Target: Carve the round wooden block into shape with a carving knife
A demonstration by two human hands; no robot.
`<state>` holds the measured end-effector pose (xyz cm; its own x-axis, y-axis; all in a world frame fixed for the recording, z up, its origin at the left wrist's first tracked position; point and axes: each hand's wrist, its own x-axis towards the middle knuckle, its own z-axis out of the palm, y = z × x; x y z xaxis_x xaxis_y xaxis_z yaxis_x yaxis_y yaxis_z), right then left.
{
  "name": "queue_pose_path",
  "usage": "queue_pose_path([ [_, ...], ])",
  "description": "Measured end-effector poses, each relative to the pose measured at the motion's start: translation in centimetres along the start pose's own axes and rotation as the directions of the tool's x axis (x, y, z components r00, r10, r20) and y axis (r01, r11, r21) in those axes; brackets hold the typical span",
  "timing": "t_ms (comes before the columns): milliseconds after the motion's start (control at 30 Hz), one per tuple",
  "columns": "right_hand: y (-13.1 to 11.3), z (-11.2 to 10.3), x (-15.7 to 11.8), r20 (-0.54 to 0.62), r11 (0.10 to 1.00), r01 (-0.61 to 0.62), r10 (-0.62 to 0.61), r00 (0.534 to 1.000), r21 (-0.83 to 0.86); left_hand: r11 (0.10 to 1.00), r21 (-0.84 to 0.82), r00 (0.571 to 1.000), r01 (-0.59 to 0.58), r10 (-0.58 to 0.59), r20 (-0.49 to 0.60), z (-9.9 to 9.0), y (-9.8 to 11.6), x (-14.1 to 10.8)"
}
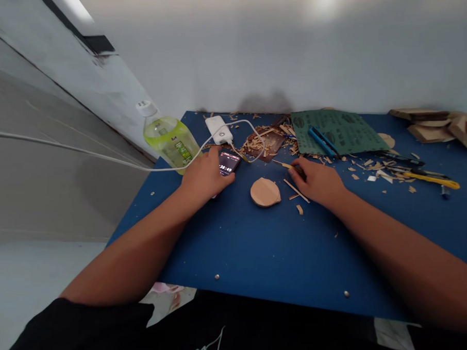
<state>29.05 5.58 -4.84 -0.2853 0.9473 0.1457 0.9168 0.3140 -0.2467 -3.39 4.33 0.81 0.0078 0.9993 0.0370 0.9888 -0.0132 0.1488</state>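
Wooden disc (264, 192) flat on tabletop (230, 247), between my hands. Outline looks mostly rounded; nub at right edge seems left. My right hand (320, 180) grips a knife (283, 165); left (202, 174) over phone (228, 163), grip unclear.

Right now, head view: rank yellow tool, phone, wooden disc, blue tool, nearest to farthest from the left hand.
1. Phone, at the left hand.
2. Wooden disc, right of the phone.
3. Blue tool, on the green sheet.
4. Yellow tool, far right.
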Motion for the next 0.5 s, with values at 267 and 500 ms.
queue_pose_path([
  [267, 0.0, 0.0, 0.1, -0.001, 1.000, 0.007, -0.007, 1.000, -0.005, 0.995, 0.024, 0.995, -0.096, 0.096, -0.027, 0.0, -0.3, -0.6],
  [500, -0.3, -0.5, 0.0, -0.024, 1.000, -0.002, 0.001, 1.000, -0.028, 0.548, -0.532, 0.720, -0.646, 0.668, -0.186, -1.5, 3.1, -7.2],
])
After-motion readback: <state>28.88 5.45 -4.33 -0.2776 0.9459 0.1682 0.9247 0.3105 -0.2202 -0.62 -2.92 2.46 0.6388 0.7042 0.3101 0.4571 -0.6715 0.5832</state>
